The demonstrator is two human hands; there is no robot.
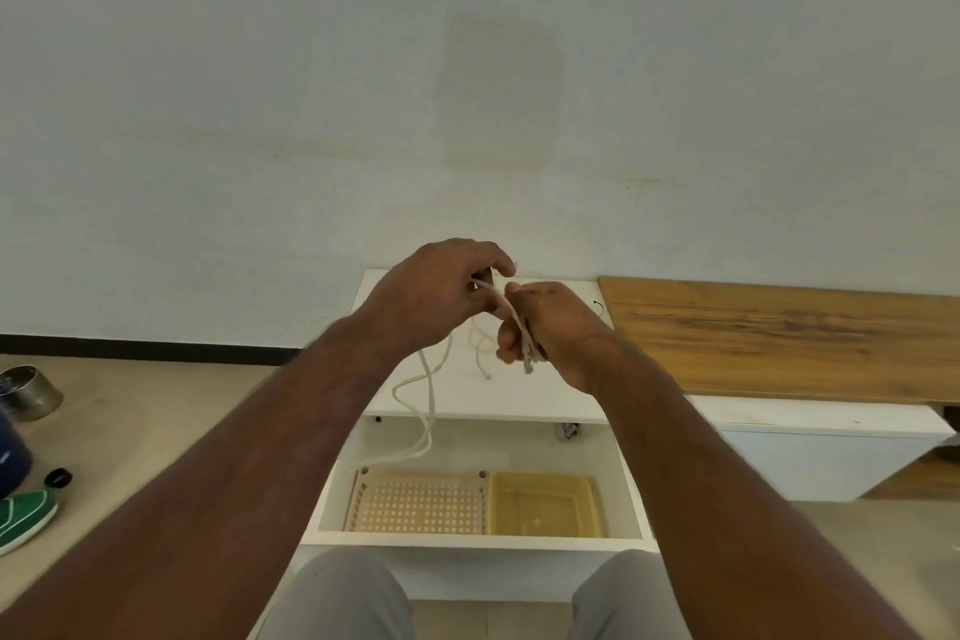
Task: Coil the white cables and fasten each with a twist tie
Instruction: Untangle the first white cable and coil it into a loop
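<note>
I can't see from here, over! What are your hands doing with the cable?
Left hand grips white cable, right hand holds the bundled part. Loose end dangles toward open drawer. Nothing in the way.

- White cabinet top (550,392): loose white cable (480,353) is laid on it.
- Wooden board (779,333): rested alongside.
- Floor (130,411): metal tin (28,392) and green shoe (23,517) are noted.
</note>
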